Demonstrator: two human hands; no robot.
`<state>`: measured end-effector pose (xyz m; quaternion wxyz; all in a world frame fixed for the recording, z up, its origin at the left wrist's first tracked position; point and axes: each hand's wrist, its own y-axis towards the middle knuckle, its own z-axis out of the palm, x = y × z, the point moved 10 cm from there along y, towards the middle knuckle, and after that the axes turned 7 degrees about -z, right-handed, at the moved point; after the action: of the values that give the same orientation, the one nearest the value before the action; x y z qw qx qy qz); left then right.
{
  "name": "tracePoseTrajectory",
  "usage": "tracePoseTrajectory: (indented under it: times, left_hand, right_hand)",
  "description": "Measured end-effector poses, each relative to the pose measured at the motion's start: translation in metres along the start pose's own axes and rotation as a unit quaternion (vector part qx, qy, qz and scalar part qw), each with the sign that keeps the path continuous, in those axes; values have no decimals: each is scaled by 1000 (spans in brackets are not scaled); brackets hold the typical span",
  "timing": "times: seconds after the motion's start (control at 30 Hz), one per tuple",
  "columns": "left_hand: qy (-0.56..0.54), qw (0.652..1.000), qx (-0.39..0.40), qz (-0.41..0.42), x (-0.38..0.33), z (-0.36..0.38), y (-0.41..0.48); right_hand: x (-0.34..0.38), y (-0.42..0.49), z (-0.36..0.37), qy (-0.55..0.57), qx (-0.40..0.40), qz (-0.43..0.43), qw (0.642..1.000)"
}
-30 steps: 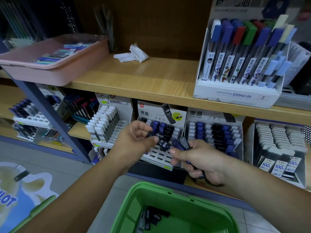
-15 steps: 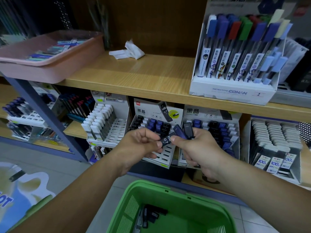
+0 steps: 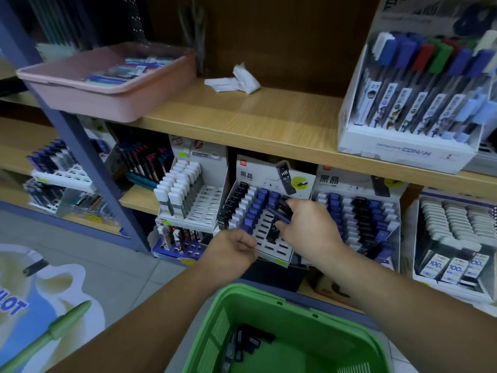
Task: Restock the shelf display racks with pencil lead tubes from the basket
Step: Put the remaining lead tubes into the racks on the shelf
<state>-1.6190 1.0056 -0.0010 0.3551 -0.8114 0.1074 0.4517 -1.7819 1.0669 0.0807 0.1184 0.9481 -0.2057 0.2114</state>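
Shelf: wooden board (image 3: 242, 122), directly above the rack.
Basket: green plastic (image 3: 271, 298), below and in front of the rack; loose lead tubes (image 3: 248, 343) lie in its bottom.
Pen box: white (image 3: 403, 152), printed "DETECTIVE CONAN", above and right of the rack; its pen labels read "0.7".
Rack: white slotted stand (image 3: 271, 247); its header card pictures a tube marked "HB 0.7". Black, white and blue tubes fill its left columns.
Right hand: (image 3: 312, 230) over the rack's upper right, fingers curled round a bunch of tubes (image 3: 282, 210), blue and black.
Left hand: (image 3: 231, 251) at the rack's lower front edge, fingers curled inward; I cannot tell whether they hold anything.
Black tube: (image 3: 273, 234) marked "0.7", standing in a middle slot of the rack, just beside the right thumb.
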Motion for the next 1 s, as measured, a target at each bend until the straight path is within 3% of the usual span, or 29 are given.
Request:
tracePoseTrajectory:
  times: [0.4, 0.53, 0.67, 0.77, 0.87, 1.0]
  left_hand:
    - [-58, 998, 34, -11, 2, 2, 4]
    - [-59, 998, 35, -13, 2, 3, 1]
    - [-93, 995, 5, 21, -14, -8, -7]
    - [-135, 988, -5, 73, -34, -14, -13]
    - [-128, 984, 50, 110, -49, -1, -19]
    - [-111, 982, 81, 131, -56, 7, -21]
  right_hand:
    - [6, 2, 13, -50, 58, -21, 997]
    - [4, -4, 32, -5, 115, -6, 993]
    - [3, -4, 27, 73, 118, 17, 990]
    - [9, -20, 36, 205, 224, 52, 951]
    - [11, -46, 47, 246, 332, 82, 907]
    - [15, -51, 44, 280, 347, 77, 892]
